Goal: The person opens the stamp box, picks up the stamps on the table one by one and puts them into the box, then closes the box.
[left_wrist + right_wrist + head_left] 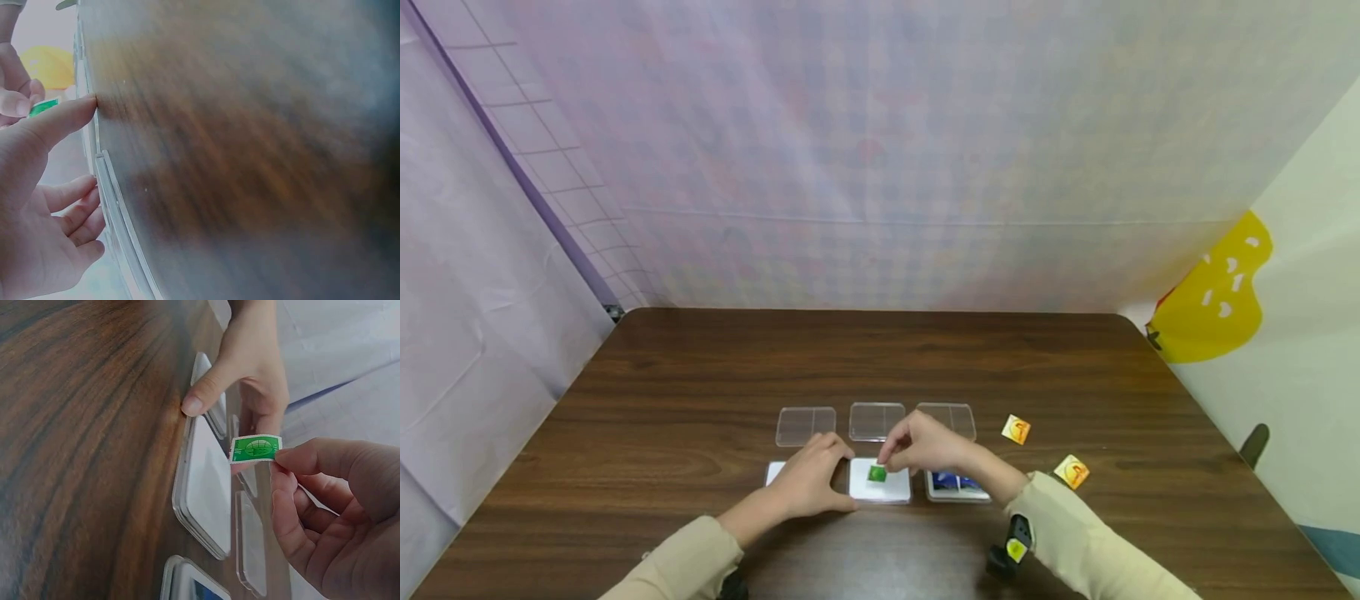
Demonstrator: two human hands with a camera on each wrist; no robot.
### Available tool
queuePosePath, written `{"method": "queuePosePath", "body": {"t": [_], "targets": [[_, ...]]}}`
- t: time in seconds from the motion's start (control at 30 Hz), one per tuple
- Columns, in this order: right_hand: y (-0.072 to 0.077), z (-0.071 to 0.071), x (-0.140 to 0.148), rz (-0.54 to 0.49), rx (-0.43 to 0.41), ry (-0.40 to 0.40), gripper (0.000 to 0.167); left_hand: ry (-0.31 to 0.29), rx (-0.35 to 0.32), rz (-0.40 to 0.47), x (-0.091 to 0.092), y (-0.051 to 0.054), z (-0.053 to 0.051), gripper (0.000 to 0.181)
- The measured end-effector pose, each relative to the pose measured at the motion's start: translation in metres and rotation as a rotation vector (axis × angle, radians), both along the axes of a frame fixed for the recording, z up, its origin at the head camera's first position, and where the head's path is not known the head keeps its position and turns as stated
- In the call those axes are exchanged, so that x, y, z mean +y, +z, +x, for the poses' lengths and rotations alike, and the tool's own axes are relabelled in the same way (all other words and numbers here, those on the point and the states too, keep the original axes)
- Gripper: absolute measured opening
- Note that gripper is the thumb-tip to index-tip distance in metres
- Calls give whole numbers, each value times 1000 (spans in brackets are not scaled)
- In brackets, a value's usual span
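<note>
My right hand [928, 446] pinches a small green postage stamp [256, 449] with perforated white edges between thumb and finger. It holds the stamp above a white flat case [880, 493], tilted in the right wrist view. My left hand [812, 479] grips that case at its left end, thumb at the near corner and index finger at the far corner. Under the left hand, another white case [773, 472] is mostly hidden. To the right, partly behind the right forearm, lies a case with blue contents [955, 482].
Three clear plastic lids [805, 427] lie in a row behind the cases, the right one partly covered by the right hand. Two orange-and-white square stamps [1017, 429] lie on the brown wooden table [662, 400] at the right. A pale curtain [865, 167] hangs behind.
</note>
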State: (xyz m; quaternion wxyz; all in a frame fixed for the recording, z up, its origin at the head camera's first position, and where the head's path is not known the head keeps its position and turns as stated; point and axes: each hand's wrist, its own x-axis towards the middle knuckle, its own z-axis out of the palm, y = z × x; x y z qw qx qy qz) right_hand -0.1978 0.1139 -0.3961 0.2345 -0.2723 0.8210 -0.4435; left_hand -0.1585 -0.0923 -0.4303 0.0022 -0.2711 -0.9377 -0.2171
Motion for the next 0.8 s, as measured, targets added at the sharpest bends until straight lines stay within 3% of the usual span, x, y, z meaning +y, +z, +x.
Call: {"method": "queuePosePath", "body": {"t": [0.43,0.57,0.8], "targets": [[-9,-2,-11,-6,-79,-30,14,-8,14,2,-1,-2,0,58],[-13,-5,-12,12,-26,-24,12,-3,9,-2,-1,-2,0,59],[-20,-8,-15,64,151,5,10,4,-17,-11,0,-1,-1,60]]}}
